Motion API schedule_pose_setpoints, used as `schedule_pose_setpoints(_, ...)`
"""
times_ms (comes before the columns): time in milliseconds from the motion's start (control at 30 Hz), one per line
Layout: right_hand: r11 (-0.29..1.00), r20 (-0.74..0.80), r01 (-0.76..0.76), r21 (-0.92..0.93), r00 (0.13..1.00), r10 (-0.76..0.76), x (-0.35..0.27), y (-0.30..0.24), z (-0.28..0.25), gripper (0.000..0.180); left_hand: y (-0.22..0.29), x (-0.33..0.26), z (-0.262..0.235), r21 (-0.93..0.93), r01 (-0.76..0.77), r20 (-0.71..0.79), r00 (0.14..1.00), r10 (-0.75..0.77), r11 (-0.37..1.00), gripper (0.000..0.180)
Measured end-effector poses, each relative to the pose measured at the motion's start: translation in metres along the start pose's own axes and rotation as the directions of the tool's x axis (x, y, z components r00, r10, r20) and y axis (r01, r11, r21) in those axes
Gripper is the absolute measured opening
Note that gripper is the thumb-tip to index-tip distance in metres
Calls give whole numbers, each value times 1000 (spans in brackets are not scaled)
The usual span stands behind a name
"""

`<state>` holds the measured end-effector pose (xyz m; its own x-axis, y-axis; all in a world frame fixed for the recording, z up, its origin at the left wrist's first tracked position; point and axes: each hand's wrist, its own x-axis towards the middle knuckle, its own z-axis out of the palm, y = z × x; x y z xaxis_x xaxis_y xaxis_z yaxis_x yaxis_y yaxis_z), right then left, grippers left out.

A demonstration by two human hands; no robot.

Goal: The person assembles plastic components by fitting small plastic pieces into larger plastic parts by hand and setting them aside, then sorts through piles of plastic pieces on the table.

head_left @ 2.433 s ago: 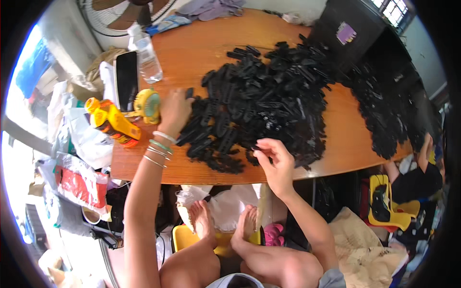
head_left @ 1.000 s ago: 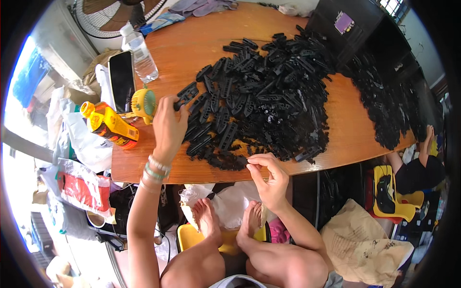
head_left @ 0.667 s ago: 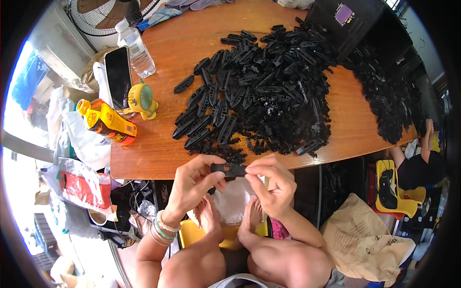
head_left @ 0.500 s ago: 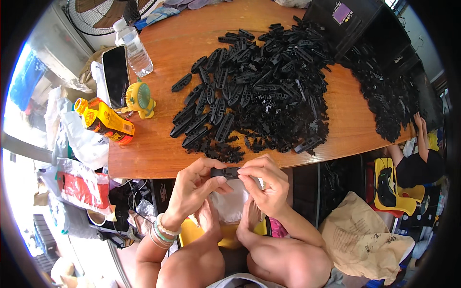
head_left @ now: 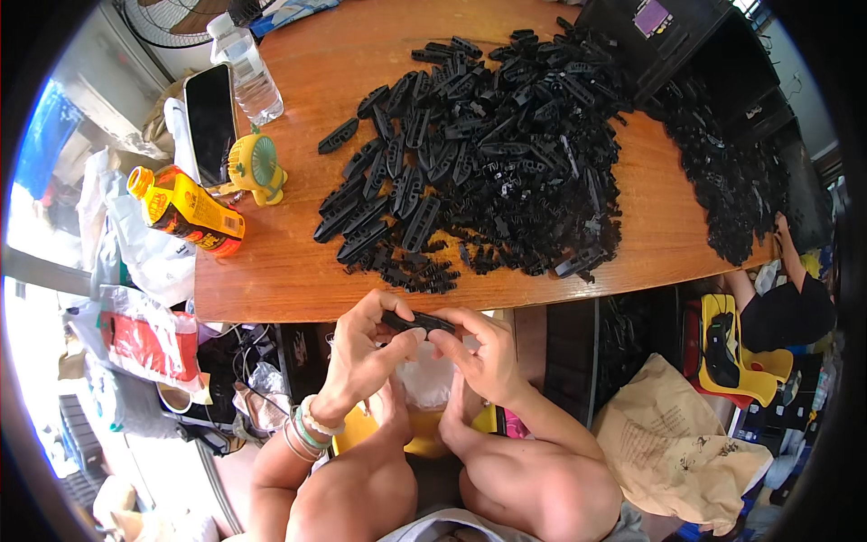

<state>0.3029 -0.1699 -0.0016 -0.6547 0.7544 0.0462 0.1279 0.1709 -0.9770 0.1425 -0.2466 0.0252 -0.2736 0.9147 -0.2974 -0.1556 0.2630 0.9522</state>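
An elongated black plastic part is held level between my two hands, just off the near edge of the table. My left hand grips its left end, with the thumb against the near side. At the other end my right hand pinches it between thumb and fingers. Fingers cover both ends, so any smaller piece there is hidden. Beyond my hands lies a large heap of similar black plastic parts, with small black toothed-looking pieces along its near side.
On the left of the wooden table are an orange drink bottle, a yellow mini fan, a phone and a water bottle. Black crates and a second heap stand right, near another person's arm.
The black part has been turned, showing a narrower side. My right hand has shifted its grip, its thumb now close to my left thumb. The view has moved slightly.
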Motion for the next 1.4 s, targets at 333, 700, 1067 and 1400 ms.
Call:
schedule_pose_setpoints(333, 955, 199, -297, 13, 937, 289, 6, 10, -25, 21, 17, 30, -12, 705, -428, 82, 841, 535, 565, 20)
schedule_pose_setpoints(700, 703, -248, 36, -711, 922, -298, 66, 22, -24, 10, 11, 117, 10, 931, -334, 191, 787, 587, 146, 19)
schedule_pose_setpoints(1067, 912, -335, 65, 406, 939, 82, 47, -1, -27, 17, 16, 85, -12, 59, -72, 6, 997, 72, 996, 21)
schedule_pose_setpoints(1400, 937, -237, 23, 350, 969, 65, 25, -23, -8, 18, 23, 43, 0, -366, 19, 273, 958, 88, 930, 47)
